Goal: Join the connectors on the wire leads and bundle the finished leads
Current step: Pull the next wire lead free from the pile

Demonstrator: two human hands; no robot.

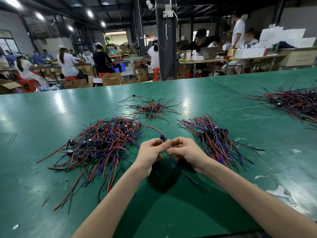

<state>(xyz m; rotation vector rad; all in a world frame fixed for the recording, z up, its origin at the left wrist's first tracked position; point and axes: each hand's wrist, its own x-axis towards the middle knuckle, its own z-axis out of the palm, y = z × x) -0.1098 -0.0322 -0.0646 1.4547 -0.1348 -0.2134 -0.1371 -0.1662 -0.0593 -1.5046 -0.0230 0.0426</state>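
My left hand [150, 152] pinches a small dark blue connector [162, 138] between thumb and fingers. A red wire lead [154, 128] runs from it back toward the large tangled heap of red, blue and black leads [101, 143] on the left. My right hand [184, 149] meets the left at the fingertips and pinches something small there; what it grips is hidden by the fingers. A dark lead [192, 179] trails down under my right wrist. A tidier pile of leads with connectors [216, 140] lies to the right.
The green table [51, 117] carries a smaller loose scatter of leads [151, 109] further back and another heap [295, 102] at the far right. White worn patches [281, 193] mark the right side. Beyond the table edge, people sit at other benches.
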